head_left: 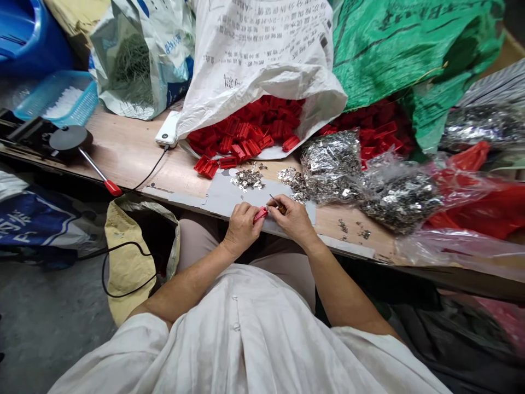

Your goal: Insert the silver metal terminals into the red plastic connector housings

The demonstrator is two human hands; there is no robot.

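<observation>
Closed around a small red plastic part (261, 214), my left hand (241, 227) is at the table's front edge. Beside it, my right hand (293, 219) grips a small tool with an amber-brown handle (282, 208) and a thin metal shaft, which looks like a screwdriver. The right fingertips are close to the end of the red part; whether they touch it, I cannot tell. Just beyond the hands, a pile of small silvery metal pieces (248, 179) lies on a grey sheet (221, 189). Another metal pile (292, 178) sits to its right.
A white sack (266, 44) spills red plastic parts (241, 137). Clear bags of metal pieces (332, 167) and a green sack (410, 49) stand right. Leftward are a white power bank (167, 128) with a cable, a red-tipped lever (98, 172) and an open yellowish sack (127, 257).
</observation>
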